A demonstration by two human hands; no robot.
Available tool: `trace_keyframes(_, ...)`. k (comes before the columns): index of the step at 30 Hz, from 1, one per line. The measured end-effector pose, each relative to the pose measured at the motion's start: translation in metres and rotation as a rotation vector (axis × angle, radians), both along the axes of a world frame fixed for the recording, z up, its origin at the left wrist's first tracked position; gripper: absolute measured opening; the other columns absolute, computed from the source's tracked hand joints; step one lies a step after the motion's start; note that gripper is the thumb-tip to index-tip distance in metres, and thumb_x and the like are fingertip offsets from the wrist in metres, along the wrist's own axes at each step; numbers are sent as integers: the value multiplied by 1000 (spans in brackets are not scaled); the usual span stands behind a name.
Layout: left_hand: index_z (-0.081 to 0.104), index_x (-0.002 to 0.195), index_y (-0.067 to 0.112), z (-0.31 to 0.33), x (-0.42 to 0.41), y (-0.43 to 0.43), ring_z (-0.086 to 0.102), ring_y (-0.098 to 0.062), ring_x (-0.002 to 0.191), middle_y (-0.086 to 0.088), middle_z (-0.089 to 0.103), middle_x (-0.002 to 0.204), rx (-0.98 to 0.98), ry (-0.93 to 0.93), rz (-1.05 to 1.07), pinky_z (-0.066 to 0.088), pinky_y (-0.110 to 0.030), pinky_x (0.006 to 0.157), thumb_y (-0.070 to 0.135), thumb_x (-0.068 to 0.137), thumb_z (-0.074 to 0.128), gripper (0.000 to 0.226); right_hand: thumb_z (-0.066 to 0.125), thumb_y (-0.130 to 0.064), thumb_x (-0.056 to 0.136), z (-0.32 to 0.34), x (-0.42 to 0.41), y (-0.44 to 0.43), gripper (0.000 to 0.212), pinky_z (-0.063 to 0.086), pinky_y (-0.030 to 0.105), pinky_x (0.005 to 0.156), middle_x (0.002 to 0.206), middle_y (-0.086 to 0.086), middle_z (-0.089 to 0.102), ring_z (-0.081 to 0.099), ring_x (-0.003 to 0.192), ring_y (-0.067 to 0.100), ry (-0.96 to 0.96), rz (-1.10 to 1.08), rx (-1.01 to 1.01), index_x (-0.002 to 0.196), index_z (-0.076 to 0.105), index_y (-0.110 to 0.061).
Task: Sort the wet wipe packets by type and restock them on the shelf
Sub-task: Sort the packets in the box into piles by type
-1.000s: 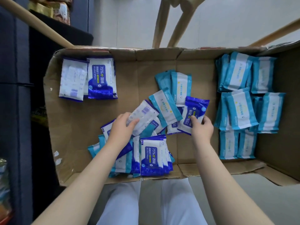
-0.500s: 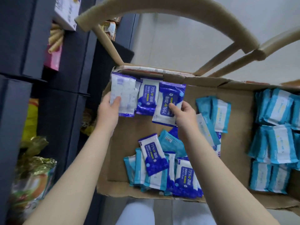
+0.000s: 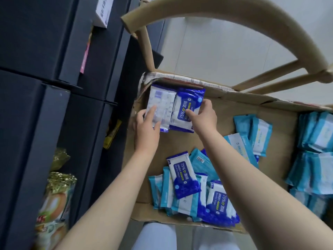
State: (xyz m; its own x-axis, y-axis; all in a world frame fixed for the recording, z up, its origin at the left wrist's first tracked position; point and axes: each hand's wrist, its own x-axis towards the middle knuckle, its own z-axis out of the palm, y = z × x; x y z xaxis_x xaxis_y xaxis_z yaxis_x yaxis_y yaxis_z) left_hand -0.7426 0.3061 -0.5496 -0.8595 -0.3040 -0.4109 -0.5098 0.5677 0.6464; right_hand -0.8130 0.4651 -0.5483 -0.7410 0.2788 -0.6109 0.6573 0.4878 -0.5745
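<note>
Flattened cardboard tray (image 3: 182, 145), flaps up at far edge. Far-left corner: white packet (image 3: 163, 103) back side up, dark blue 75% packet (image 3: 189, 100) face up, the two touching. Near edge: mixed heap (image 3: 187, 193) of dark blue and teal packets, overlapping. Middle-right: loose teal packets (image 3: 257, 130). Right side: teal stacks (image 3: 317, 141).

We read "75% 酒精" on the far dark blue and white plastic wipe packet (image 3: 180, 118), and that plus "Alcohol Wipes" on the near dark blue packet (image 3: 220, 201). The white-backed packet (image 3: 159, 103) bears a barcode.
</note>
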Motion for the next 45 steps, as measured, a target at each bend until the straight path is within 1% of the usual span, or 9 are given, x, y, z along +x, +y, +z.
trace_keyframes(3,46,142,24,1,-8,0,39,-19,128,-4,36,142,8,5,6,36,-18,97,13,97,57,48,74,-30,88,2,-2,1,55,60,43,83,128,3,60,65,107,19,38,-9,-27,133,44,-24)
trace_keyframes(7,47,143,21,8,-9,-1,39,-16,130,-6,31,148,43,12,11,26,9,80,11,98,57,48,71,-33,90,11,6,13,53,57,32,80,116,-2,61,63,99,9,95,-20,-93,136,46,-24)
trace_keyframes(12,50,139,20,20,27,8,35,-14,135,-6,24,154,-67,91,92,31,-14,103,13,95,60,45,71,-33,90,19,48,65,41,48,28,89,111,-4,61,59,106,14,88,-19,-80,126,58,-18)
trace_keyframes(16,52,130,19,13,76,33,53,-19,111,-2,43,130,41,-23,186,49,-34,94,19,93,63,39,69,-29,92,16,95,116,32,43,24,82,110,-3,64,60,105,17,-26,9,-82,120,62,-15)
trace_keyframes(19,48,133,15,4,112,64,53,-18,110,-5,42,131,158,-329,189,49,-27,85,32,91,67,49,70,-30,91,5,131,140,36,45,28,86,120,1,62,58,111,18,-138,81,-110,123,62,-17)
trace_keyframes(22,47,131,14,-7,141,93,40,-26,127,-6,38,139,54,-488,98,35,-35,103,45,86,70,59,71,-29,90,-5,155,147,46,41,28,100,129,0,53,51,126,19,-139,193,-101,133,57,-16)
trace_keyframes(26,46,130,18,-17,150,107,30,-27,130,-2,31,144,-60,-453,116,32,-44,107,49,82,72,62,69,-39,91,-16,159,145,67,34,40,114,147,3,43,39,137,22,-93,246,49,148,42,-16)
trace_keyframes(34,53,119,10,-23,163,116,43,-23,129,-5,38,145,-71,-343,250,32,-24,87,39,83,75,51,69,-34,89,-29,137,152,30,49,44,92,113,1,63,59,110,26,-211,253,135,116,62,-21)
trace_keyframes(45,47,107,15,-7,152,81,67,-9,90,-4,67,108,428,-92,722,55,-25,75,8,95,60,19,58,-7,93,13,165,154,16,38,34,80,101,5,65,51,93,22,356,135,222,108,63,-10)
